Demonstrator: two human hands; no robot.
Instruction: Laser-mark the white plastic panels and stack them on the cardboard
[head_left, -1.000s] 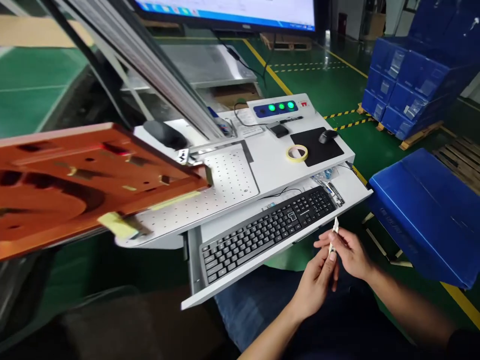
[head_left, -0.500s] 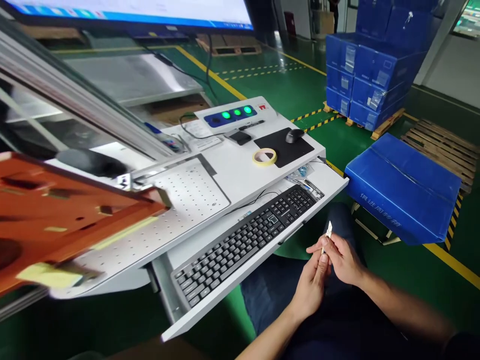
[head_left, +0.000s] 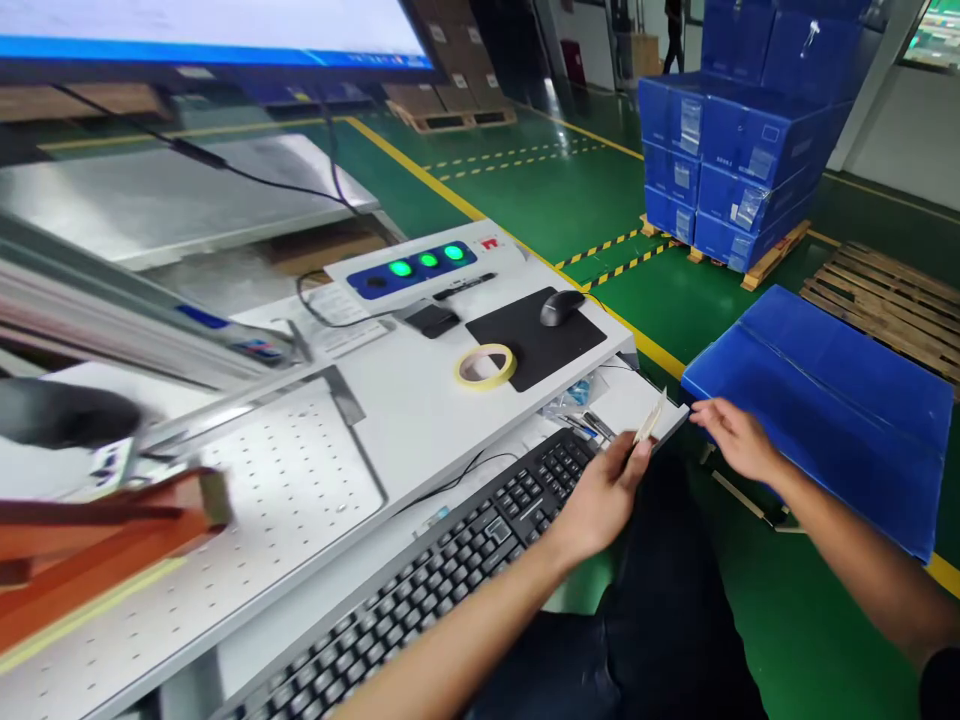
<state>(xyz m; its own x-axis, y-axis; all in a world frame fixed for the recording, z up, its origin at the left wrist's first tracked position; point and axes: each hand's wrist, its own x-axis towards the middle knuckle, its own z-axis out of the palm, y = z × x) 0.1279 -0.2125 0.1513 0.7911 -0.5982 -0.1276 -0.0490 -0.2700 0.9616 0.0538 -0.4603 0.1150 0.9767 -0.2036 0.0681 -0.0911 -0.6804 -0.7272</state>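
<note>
My left hand (head_left: 604, 500) is closed around a slim, pale, pointed piece (head_left: 651, 415), pinched between thumb and fingers. The piece sticks up past the fingertips, over the right end of the keyboard drawer (head_left: 643, 392); its exact kind is too small to tell. Apart from it, my right hand (head_left: 739, 440) is off to the right with fingers stretched out, holding nothing. Its fingertips are near the drawer's corner, in front of the blue box (head_left: 825, 400). Below my left forearm lies a black keyboard (head_left: 480, 550) in the pulled-out drawer.
A yellow tape roll (head_left: 486, 367), a mouse (head_left: 561, 307) on a black mat (head_left: 517, 345) and a panel with green lights (head_left: 412, 268) are on the white desk. An orange part (head_left: 112, 530) sits at left, under a monitor (head_left: 210, 35). Blue boxes (head_left: 739, 150) stand stacked behind.
My hands, together around the pale piece before, have separated. The left has moved up and toward the drawer with the piece; the right has let go and moved right. The view has shifted.
</note>
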